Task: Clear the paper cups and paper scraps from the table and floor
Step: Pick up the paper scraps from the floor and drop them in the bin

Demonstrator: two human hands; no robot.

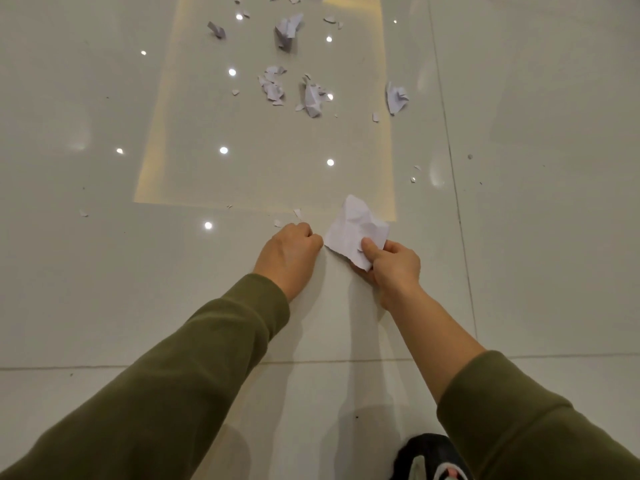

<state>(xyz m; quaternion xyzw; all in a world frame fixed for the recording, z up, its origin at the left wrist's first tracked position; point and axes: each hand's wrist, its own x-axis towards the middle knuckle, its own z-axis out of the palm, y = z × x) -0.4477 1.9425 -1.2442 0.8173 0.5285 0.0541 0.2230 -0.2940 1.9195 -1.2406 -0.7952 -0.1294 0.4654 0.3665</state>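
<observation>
Paper scraps (pixel 273 86) are scattered over the glossy floor (pixel 104 271), well ahead of you. Your right hand (pixel 393 263) is pinching a crumpled sheet (pixel 356 230). Your left hand (pixel 291 251), right beside it, is curled up, can't tell if anything's inside.

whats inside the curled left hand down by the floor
Of the left hand only the back and curled fingers show; anything pinched inside is hidden. Small paper scraps lie on the floor just beyond it.
</observation>
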